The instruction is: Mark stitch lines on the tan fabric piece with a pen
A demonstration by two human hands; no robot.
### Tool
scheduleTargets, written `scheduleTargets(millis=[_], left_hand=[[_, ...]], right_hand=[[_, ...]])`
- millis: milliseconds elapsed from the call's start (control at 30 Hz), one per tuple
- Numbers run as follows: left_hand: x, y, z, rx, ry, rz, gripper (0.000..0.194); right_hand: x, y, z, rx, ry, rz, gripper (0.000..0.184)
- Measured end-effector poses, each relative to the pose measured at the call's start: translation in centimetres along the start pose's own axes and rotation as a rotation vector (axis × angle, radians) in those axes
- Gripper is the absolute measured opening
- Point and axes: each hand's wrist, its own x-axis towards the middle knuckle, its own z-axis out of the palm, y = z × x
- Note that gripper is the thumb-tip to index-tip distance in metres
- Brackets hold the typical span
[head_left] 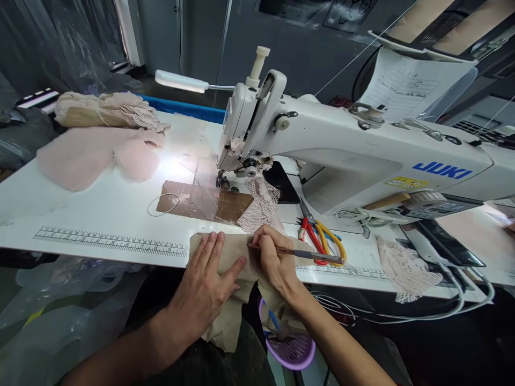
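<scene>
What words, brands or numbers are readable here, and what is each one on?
"JUKI": in blue on the sewing machine.
Yellow sticker on the machine: too blurred to read.
Handwritten sheet above the machine: too blurred to read.
Ruler along the table edge: numbers too small to read surely.

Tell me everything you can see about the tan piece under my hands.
The tan piece is a thin, matte, creased sheet; cloth or paper, I can't tell. Its upper part lies on the table, covering part of the ruler scale; below, it hangs past the edge, split by a gap. Your left hand lies spread on it. Your right hand seems to rest there, holding a pen-like tool.
</scene>
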Motion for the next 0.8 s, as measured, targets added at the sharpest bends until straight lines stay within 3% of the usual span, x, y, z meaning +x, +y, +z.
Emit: scheduleTargets(millis=[200, 433, 667, 800], left_hand=[[-0.14, -0.03, -0.07, 0.002, -0.034, 0.007, 0.045], [-0.33, -0.01, 0.27, 0.002, -0.042, -0.005, 0.047], [-0.30, 0.06, 0.24, 0.010, -0.028, -0.005, 0.047], [-0.32, 0.08, 0.20, 0.022, -0.027, -0.006, 0.049]], right_hand=[[0.32, -0.25, -0.11, 0.048, -0.074, 0.022, 0.024], [0.24, 0.16, 0.07, 0.008, 0.063, 0.062, 0.025], [0.22, -0.06, 0.13, 0.015, 0.059, 0.060, 0.026], [0.18, -0.19, 0.23, 0.009, 0.154, 0.105, 0.025]])
